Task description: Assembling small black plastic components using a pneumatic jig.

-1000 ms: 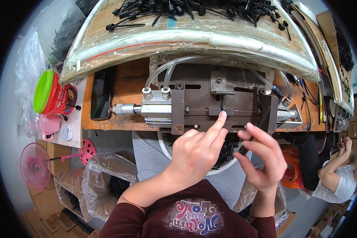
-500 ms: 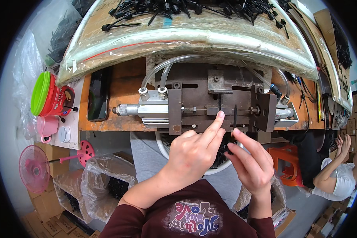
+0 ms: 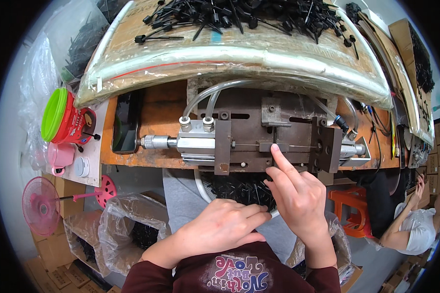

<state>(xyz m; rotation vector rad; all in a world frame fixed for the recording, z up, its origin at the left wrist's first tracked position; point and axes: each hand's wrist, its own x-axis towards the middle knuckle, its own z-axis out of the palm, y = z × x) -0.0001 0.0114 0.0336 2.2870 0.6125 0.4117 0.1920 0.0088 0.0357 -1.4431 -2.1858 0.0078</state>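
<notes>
Nearest, note the left hand (image 3: 227, 222), on the near side of the small dark block (image 3: 265, 146) and to its left, with fingers loosely bent, thumb apart and no gripped item visible. See the right hand (image 3: 296, 195), nearer than the block and slightly right of it, index outstretched, tip on the near end of a thin black piece (image 3: 274, 135) set across the block; cannot tell about any grip inside the other, curled fingers. Find the white-rimmed tub (image 3: 200, 185) of black parts (image 3: 239, 188) below the block's near side.

Probably best to press lightly and straight down, keeping the piece square to the thin rods (image 3: 247, 145) flanking the block, knuckles out of line with them.

For edges, heed the left plate (image 3: 223, 146) and right plate (image 3: 327, 150) on either side of the block, and the metal bracket (image 3: 274, 115) just beyond it. Judge the block's near side the freest approach. Farther beyond the block, avoid the clear tubes (image 3: 215, 90), then the wrapped tray rim (image 3: 230, 61).
</notes>
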